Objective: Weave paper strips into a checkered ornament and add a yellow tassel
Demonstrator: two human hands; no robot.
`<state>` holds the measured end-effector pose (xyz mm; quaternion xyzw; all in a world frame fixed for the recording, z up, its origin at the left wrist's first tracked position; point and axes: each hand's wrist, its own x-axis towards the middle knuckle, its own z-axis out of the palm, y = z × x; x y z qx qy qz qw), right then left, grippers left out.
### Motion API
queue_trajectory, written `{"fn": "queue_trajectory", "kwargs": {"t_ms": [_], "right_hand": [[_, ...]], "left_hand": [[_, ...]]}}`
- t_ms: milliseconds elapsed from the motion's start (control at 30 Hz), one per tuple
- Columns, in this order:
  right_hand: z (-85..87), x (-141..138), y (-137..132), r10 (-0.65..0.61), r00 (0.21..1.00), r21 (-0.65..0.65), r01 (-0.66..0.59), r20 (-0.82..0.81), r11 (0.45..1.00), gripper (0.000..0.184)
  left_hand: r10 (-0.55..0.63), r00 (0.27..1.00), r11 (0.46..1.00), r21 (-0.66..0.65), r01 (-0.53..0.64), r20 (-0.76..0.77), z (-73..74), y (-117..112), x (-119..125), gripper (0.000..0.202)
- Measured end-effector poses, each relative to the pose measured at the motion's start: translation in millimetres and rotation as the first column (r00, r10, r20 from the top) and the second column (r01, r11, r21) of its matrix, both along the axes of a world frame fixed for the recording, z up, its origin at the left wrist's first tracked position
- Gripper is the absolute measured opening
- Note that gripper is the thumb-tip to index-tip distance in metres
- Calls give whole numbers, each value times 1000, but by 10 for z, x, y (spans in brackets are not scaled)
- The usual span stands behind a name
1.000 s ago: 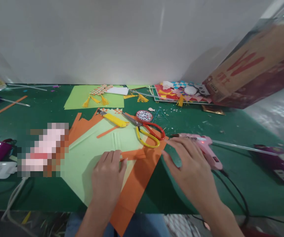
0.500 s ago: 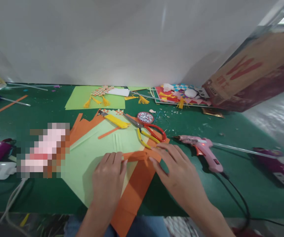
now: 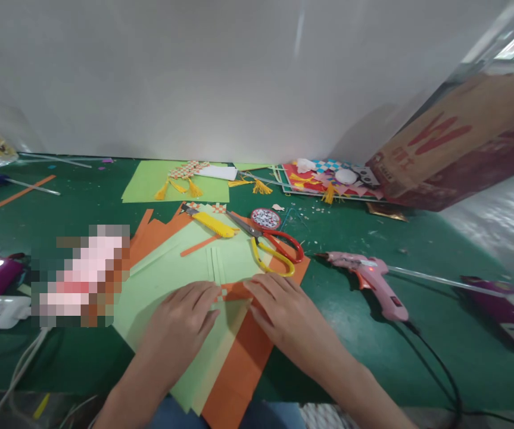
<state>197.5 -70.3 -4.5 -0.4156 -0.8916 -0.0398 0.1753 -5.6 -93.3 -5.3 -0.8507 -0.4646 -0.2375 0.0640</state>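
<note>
Light green paper strips point(image 3: 215, 262) stand up from a small orange-and-green weave point(image 3: 221, 293) over the green paper sheets point(image 3: 158, 286). My left hand point(image 3: 185, 313) is closed at the weave's left side, its fingertips on the strips. Orange paper strips point(image 3: 236, 291) run from the weave to my right hand point(image 3: 283, 310), whose fingers and thumb pinch their right ends. Beneath that hand lies a wide orange paper sheet point(image 3: 243, 363). Just beyond my hands are scissors point(image 3: 268, 244) with red and yellow handles and a yellow utility knife point(image 3: 212, 224).
A pink glue gun point(image 3: 373, 274) lies to the right, its cord trailing off the table edge. A round tin of small beads point(image 3: 265, 218) sits behind the scissors. Tasselled woven pieces point(image 3: 189, 173) lie at the back. A paper bag point(image 3: 453, 143) leans at right; a white charger point(image 3: 0, 311) sits left.
My right hand has moved left, closer to my left hand, along the orange strips. The small weave now shows between the hands. The green sheets have shifted toward me.
</note>
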Motion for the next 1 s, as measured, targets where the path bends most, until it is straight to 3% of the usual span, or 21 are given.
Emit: {"fn": "queue_trajectory", "kwargs": {"t_ms": [233, 500, 1000], "right_hand": [[-33, -7, 32, 16, 1000, -2, -16, 7, 1000, 18], [-72, -16, 40, 14, 1000, 14, -14, -6, 1000, 16], [-135, -15, 59, 19, 997, 82, -12, -77, 997, 23]], "left_hand": [[-88, 975, 990, 89, 108, -204, 28, 92, -23, 25], [-142, 960, 937, 281, 209, -242, 100, 151, -36, 30], [-40, 975, 981, 176, 80, -218, 64, 163, 13, 30]]}}
